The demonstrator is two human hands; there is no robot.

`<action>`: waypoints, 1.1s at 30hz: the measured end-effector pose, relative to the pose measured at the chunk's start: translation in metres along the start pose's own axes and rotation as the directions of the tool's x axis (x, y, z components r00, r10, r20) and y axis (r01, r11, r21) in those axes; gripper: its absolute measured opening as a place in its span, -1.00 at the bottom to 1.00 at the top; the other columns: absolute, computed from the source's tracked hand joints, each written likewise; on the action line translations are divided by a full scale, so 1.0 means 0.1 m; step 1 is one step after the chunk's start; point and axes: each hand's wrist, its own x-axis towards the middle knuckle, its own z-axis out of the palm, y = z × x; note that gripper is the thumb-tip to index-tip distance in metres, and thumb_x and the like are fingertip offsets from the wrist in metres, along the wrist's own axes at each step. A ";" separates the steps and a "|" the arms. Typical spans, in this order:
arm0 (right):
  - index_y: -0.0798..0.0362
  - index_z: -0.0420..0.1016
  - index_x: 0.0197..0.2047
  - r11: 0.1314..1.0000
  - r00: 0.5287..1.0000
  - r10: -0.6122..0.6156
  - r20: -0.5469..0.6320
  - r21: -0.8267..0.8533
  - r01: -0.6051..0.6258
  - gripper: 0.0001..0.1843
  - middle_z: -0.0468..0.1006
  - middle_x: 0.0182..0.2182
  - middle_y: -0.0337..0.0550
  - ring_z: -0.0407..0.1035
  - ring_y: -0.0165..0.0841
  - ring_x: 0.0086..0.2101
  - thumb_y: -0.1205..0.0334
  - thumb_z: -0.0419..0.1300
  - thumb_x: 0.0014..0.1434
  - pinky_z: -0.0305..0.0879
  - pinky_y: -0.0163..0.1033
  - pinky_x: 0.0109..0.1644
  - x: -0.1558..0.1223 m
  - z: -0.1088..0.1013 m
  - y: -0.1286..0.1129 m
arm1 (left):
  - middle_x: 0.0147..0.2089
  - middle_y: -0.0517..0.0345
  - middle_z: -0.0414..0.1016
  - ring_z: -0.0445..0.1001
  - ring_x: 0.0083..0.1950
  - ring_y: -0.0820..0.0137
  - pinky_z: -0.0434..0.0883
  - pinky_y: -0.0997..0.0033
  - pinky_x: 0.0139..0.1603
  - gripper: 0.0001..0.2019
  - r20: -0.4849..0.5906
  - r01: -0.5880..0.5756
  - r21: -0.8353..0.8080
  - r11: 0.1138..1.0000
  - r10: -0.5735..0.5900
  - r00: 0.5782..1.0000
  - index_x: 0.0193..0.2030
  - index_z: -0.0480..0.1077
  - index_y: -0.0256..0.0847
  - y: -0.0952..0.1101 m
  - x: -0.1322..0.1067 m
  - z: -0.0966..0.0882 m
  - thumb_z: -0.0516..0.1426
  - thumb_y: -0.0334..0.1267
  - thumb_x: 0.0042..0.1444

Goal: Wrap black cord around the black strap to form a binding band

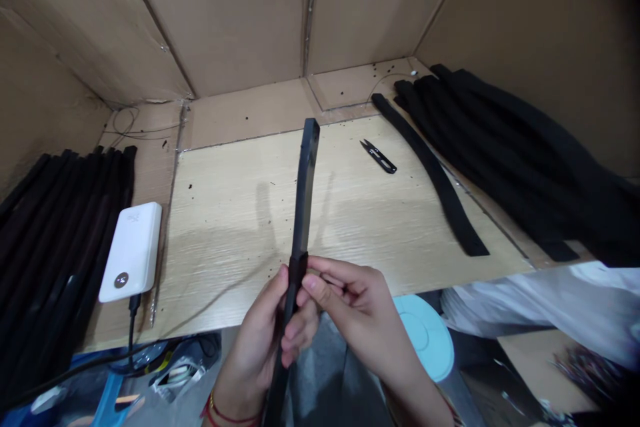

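A long, narrow black strip (pixel 304 187) stands up from my hands, its far end pointing away over the table. Its upper part looks smooth and slightly shiny. Around the grip there is a step where a darker, matte black covering (pixel 299 267) begins. My left hand (pixel 257 333) is wrapped round the lower part, thumb along its left side. At the step, my right hand (pixel 357 310) pinches the covering's right edge between thumb and fingers. The strip's near end runs down out of the picture between my forearms.
Black thread snips (pixel 379 156) lie on the wooden tabletop (pixel 225 207). To their right is a single black strip (pixel 435 177), beside a pile of black strips (pixel 505 147). More dark strips (pixel 65 213) and a cabled white power bank (pixel 133 250) sit left. Cardboard walls (pixel 240 13) enclose the table.
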 end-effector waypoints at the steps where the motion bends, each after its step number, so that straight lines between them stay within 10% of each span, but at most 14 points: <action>1: 0.14 0.61 -0.21 1.000 1.000 0.014 -0.006 -0.003 -0.014 -0.85 0.57 -0.49 -0.19 0.50 -0.50 -0.53 0.24 0.30 0.18 0.40 -0.61 -0.47 0.00 0.00 0.01 | -0.69 0.36 0.07 -0.13 -0.74 0.66 0.03 0.78 -0.79 -0.60 0.037 0.020 -0.040 0.999 -0.018 0.999 -0.40 0.31 -0.28 -0.01 0.00 -0.01 0.05 0.04 0.27; 8: 0.18 0.57 -0.33 1.000 0.998 0.027 -0.065 -0.007 -0.028 -0.86 0.54 -0.52 -0.19 0.50 -0.52 -0.48 0.26 0.36 0.09 0.37 -0.63 -0.45 0.00 0.02 0.04 | -0.74 0.42 -0.02 -0.21 -0.77 0.64 -0.07 0.73 -0.84 -0.52 0.142 0.180 -0.101 0.978 -0.165 0.976 -0.45 0.21 -0.21 -0.01 0.02 -0.07 0.09 0.20 0.17; 15: 0.13 0.38 -0.33 0.971 0.977 0.210 -0.037 0.124 -0.204 -0.69 0.41 -0.73 -0.26 0.36 -0.29 -0.74 0.08 0.34 0.10 0.36 -0.33 -0.73 -0.03 0.06 0.04 | -0.64 0.17 0.24 0.20 -0.66 0.61 0.17 0.66 -0.65 -0.32 -0.319 0.055 0.483 0.874 0.117 0.940 -0.50 0.33 -0.35 -0.12 -0.05 -0.02 -0.10 0.31 0.22; 25: 0.19 0.48 -0.43 0.993 0.989 0.017 -0.145 -0.110 -0.033 -0.76 0.48 -0.60 -0.20 0.38 -0.55 -0.59 0.16 0.33 0.09 0.28 -0.55 -0.53 -0.01 0.03 -0.03 | -0.62 0.42 -0.05 -0.14 -0.65 0.67 -0.07 0.71 -0.70 -0.47 -0.165 0.046 0.220 0.974 -0.009 0.986 -0.38 0.22 -0.25 -0.06 -0.05 0.04 0.14 0.27 0.07; 33: 0.14 0.43 -0.36 0.987 0.986 0.158 -0.058 0.028 -0.156 -0.70 0.48 -0.64 -0.18 0.41 -0.38 -0.65 0.06 0.31 0.13 0.35 -0.40 -0.63 -0.05 0.03 0.01 | -0.65 0.32 0.09 0.04 -0.69 0.65 0.12 0.68 -0.72 -0.39 -0.245 0.088 0.322 0.943 -0.007 0.970 -0.44 0.26 -0.28 -0.09 -0.06 -0.02 0.00 0.35 0.13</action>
